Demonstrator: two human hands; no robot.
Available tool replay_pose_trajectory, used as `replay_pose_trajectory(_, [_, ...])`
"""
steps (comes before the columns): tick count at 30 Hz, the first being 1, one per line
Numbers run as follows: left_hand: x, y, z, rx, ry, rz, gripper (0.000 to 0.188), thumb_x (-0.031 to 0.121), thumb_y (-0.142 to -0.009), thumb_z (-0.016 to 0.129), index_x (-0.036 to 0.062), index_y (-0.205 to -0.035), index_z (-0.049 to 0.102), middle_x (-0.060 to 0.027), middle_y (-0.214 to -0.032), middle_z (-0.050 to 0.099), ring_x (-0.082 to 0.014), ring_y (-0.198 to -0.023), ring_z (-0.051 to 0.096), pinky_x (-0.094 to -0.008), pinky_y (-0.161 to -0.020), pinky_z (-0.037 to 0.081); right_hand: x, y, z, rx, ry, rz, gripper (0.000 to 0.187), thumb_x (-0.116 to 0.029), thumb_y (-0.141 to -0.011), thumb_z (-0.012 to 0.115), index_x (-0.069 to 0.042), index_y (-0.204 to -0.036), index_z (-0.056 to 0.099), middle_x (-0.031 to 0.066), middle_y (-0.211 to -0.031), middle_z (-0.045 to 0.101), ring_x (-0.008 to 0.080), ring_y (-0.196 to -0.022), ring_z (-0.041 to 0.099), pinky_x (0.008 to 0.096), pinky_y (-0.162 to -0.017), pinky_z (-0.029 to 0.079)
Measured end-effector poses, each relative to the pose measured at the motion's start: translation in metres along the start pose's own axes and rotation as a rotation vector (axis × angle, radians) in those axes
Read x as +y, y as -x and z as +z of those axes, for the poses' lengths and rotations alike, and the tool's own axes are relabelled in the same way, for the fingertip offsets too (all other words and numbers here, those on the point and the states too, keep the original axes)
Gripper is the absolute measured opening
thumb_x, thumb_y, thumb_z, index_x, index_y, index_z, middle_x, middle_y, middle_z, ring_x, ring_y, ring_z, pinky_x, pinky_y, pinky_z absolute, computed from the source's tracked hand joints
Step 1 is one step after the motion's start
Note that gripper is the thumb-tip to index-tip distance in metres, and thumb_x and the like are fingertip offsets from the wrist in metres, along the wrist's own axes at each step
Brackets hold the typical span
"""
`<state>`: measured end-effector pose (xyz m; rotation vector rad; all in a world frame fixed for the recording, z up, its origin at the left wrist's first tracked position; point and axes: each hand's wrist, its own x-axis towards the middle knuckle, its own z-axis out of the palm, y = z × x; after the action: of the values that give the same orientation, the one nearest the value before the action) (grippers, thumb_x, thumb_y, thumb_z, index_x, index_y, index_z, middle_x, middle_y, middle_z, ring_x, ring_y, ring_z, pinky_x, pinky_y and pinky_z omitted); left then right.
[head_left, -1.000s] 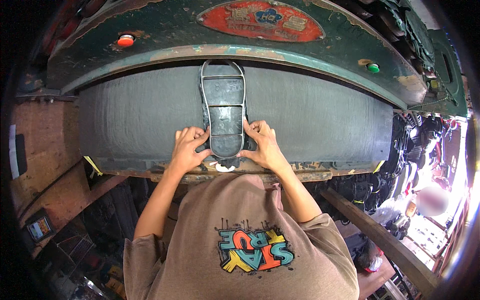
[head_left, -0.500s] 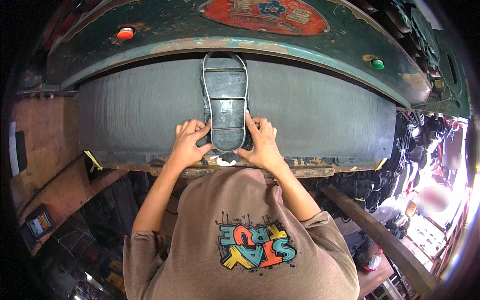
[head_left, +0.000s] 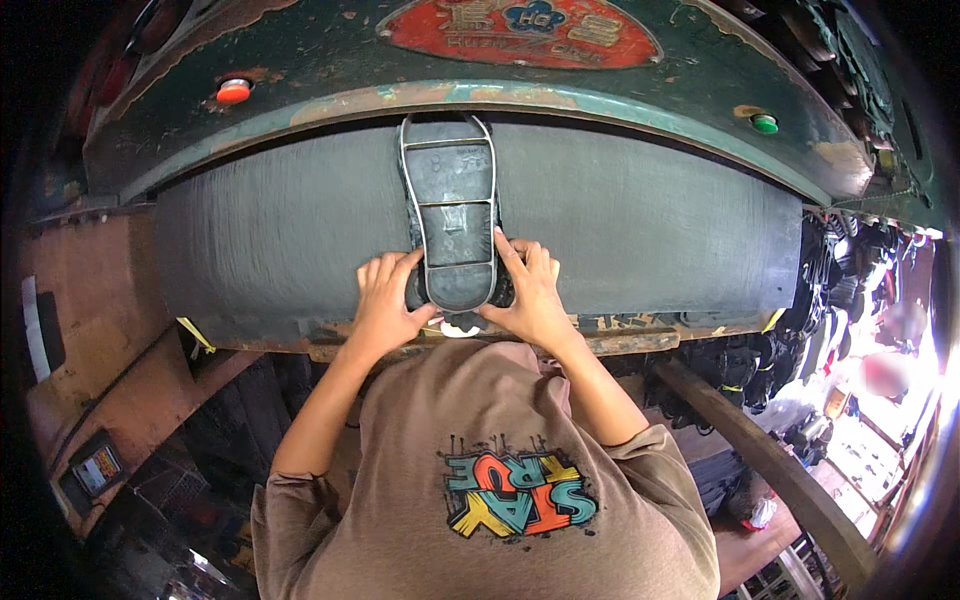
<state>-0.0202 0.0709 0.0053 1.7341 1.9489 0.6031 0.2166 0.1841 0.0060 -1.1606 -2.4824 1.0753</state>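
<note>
Head view: left hand (head_left: pixel 383 300) and right hand (head_left: pixel 534 301) curled beside sole-shaped frame (head_left: pixel 456 204), grip apparently on its edges.

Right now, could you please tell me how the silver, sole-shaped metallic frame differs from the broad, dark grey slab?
Outline: the silver, sole-shaped metallic frame is curved with crossbars; the broad, dark grey slab is a plain flat expanse.
Size: the frame is far narrower than the slab.
Pose: the frame runs lengthwise up the picture; the slab stretches across it.
Both extend toward the green machine.
</note>
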Motion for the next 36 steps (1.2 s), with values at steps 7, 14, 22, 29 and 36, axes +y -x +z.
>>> replay_pose_trajectory(7, [-0.018,-0.046,-0.092,0.065,0.294,-0.071,0.068,0.004,-0.087,0.077,0.0060,-0.151,0.054,-0.0119,-0.116,0.065,-0.0227,-0.102,0.062,-0.0358,-0.098,0.050,0.019,-0.022,-0.109,0.129,-0.224,-0.058,0.070,-0.019,-0.082,0.085,-0.008,-0.145,0.059,0.0172,-0.144,0.056,0.0350,-0.138,0.051,0.0457,-0.118,0.039])
replay_pose_trajectory(14, [-0.035,-0.128,-0.209,0.993,0.073,0.096,0.030,0.013,-0.111,0.050,0.0003,-0.129,0.070,-0.0082,-0.117,0.068,-0.0173,-0.107,0.063,-0.0328,-0.099,0.049,0.050,-0.084,-0.268,1.101,0.041,-0.270,0.047,-0.018,-0.091,0.080,-0.005,-0.134,0.067,0.0148,-0.136,0.063,0.0314,-0.133,0.055,0.0452,-0.117,0.039])
replay_pose_trajectory(22, [-0.045,-0.221,-0.257,1.578,-0.398,0.295,0.048,0.025,-0.113,0.036,-0.0018,-0.148,0.055,-0.0235,-0.154,0.046,-0.0365,-0.145,0.038,-0.0497,-0.119,0.030,0.100,-0.180,-0.323,1.466,0.406,-0.335,0.070,-0.053,-0.102,0.055,0.001,-0.148,0.053,0.0279,-0.157,0.039,0.0478,-0.151,0.028,0.0609,-0.124,0.019])
replay_pose_trajectory(29, [-0.056,-0.247,-0.262,1.613,-0.493,0.211,0.065,0.040,-0.114,0.021,-0.0030,-0.142,0.061,-0.0232,-0.157,0.045,-0.0386,-0.149,0.035,-0.0557,-0.121,0.023,0.118,-0.208,-0.321,1.638,0.446,-0.333,0.075,-0.058,-0.104,0.043,0.004,-0.146,0.053,0.0287,-0.157,0.039,0.0477,-0.150,0.028,0.0617,-0.123,0.018])
replay_pose_trajectory(36, [-0.049,-0.254,-0.267,1.622,-0.560,0.235,0.058,0.034,-0.115,0.020,0.0007,-0.137,0.063,-0.0200,-0.148,0.055,-0.0388,-0.144,0.039,-0.0572,-0.121,0.024,0.125,-0.213,-0.330,1.659,0.433,-0.299,0.079,-0.059,-0.105,0.037,0.009,-0.143,0.053,0.0296,-0.155,0.039,0.0439,-0.150,0.028,0.0567,-0.124,0.019])
